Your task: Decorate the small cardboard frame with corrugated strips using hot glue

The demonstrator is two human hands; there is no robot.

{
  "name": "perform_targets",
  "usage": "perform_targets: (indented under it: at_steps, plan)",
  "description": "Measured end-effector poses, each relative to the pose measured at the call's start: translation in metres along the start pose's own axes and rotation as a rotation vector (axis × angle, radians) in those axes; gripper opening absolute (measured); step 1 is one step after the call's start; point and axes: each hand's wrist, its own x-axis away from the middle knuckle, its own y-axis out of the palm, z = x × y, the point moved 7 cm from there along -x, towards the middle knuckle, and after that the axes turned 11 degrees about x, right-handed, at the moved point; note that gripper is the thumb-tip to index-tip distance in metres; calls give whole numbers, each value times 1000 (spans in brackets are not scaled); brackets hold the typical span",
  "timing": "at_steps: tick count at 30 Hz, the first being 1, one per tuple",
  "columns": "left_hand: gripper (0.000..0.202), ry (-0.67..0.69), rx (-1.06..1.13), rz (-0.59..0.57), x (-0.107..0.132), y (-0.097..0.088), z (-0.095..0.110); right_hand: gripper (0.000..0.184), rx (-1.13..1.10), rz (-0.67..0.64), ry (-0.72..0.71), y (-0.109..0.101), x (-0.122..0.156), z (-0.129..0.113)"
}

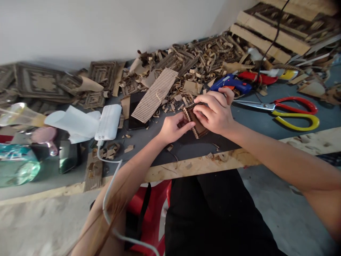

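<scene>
Between my hands, near the front edge of the table, is a small brown cardboard piece (pixel 199 125) with corrugated strips standing along its edges. My left hand (pixel 176 127) grips its left side, thumb along the near strip. From above, my right hand (pixel 216 113) closes its thumb and fingers on the far edge strip; the fingertips partly hide what they pinch. Right of my right hand lie scissors (pixel 271 106) with one red and one yellow handle. Behind them rests a blue glue gun (pixel 231 84). A flat corrugated cardboard sheet (pixel 155 95) slants behind my left hand, partly over a dark phone (pixel 135 121).
Cardboard scraps and curled strips (pixel 207 57) are heaped along the wall. A white power bank (pixel 108 121) trails a white cable (pixel 106 199) across my left forearm. Far left are a clear bottle (pixel 18 167) and a pink hairbrush (pixel 44 136). Cardboard frames (pixel 42 82) lean behind.
</scene>
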Motion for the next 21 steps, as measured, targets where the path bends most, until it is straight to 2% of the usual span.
perform_targets:
  at_steps: [7,15,17,21]
  plan:
    - [39,41,-21,14,-2,-1,8,20,4,24,-8,-4,0,0]
    - [37,-60,27,42,-2,-2,-1,23,-62,-70,28,6,1,8]
    - [36,-80,45,47,-3,-2,-4,23,-42,-39,18,3,0,8]
    - [36,-100,93,66,-4,-2,-6,18,6,128,-4,-11,-1,7]
